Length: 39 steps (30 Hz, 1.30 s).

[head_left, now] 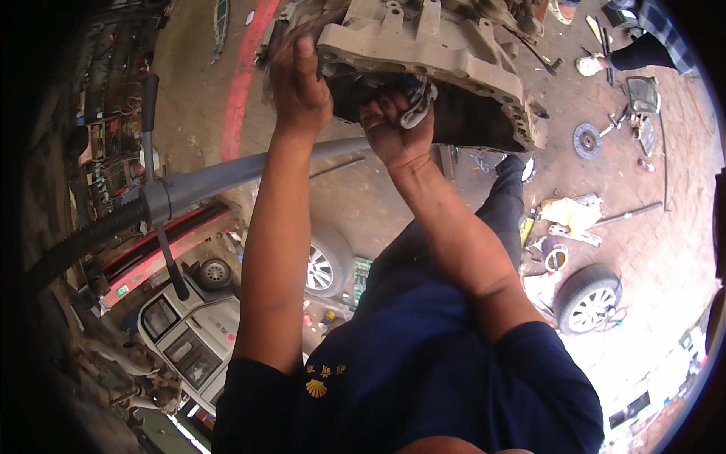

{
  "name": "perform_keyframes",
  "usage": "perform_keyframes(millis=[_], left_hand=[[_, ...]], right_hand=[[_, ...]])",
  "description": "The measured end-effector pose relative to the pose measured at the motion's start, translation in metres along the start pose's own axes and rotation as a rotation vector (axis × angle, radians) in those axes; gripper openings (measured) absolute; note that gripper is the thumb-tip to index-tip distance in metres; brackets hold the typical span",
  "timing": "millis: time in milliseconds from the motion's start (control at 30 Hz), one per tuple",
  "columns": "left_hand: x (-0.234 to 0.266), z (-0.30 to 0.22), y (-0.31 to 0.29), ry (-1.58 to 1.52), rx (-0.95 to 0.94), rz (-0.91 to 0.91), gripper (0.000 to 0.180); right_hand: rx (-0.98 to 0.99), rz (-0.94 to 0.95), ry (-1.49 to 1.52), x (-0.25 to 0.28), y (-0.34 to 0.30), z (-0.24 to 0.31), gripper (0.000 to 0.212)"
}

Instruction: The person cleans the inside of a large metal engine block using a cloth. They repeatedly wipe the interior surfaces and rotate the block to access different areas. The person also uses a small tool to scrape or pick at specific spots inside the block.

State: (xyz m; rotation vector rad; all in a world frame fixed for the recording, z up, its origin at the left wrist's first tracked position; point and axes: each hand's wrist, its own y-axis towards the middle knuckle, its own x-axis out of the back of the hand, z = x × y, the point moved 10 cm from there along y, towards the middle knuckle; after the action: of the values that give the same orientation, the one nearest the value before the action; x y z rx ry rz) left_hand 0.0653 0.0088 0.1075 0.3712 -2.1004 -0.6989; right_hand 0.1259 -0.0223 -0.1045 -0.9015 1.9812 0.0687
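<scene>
A large, dusty metal gearbox housing (423, 45) hangs at the top of the view, its flanged rim and dark hollow facing me. My left hand (305, 87) is closed around the left edge of that rim, thumb raised along it and the other fingers partly hidden behind. Inside the hollow, just under the rim, my right hand (399, 132) grips a crumpled grey rag (417, 106) with bent fingers. The rag touches or lies very near the inner wall; shadow hides the exact contact.
A grey pole stand (215, 178) with handles slants in from the left, below the housing. A clutch disc (587, 141), a wheel (591, 303) and scattered parts lie on the floor at right. Another person's leg (643, 57) shows at upper right. A white van (193, 337) stands lower left.
</scene>
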Motion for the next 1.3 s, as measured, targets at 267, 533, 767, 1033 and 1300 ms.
perform_keyframes(millis=[267,533,767,1033,1300], left_hand=[[0.003,-0.007,0.0,-0.005,0.0,-0.005,0.071],[0.0,0.0,0.001,-0.047,0.017,0.004,0.063],[-0.006,0.012,0.002,-0.109,0.034,0.004,0.062],[-0.005,0.005,0.007,-0.027,0.093,0.017,0.054],[-0.01,0.005,0.01,-0.108,0.032,0.028,0.057]], right_hand=[[-0.042,0.008,-0.135,-0.006,-0.013,-0.001,0.032],[-0.106,0.104,-0.287,-0.004,-0.008,0.017,0.048],[0.114,-0.296,-1.0,-0.011,-0.009,0.061,0.037],[0.099,-0.476,-1.768,-0.023,0.011,0.1,0.032],[-0.118,-0.176,-0.898,-0.026,-0.001,0.047,0.031]])
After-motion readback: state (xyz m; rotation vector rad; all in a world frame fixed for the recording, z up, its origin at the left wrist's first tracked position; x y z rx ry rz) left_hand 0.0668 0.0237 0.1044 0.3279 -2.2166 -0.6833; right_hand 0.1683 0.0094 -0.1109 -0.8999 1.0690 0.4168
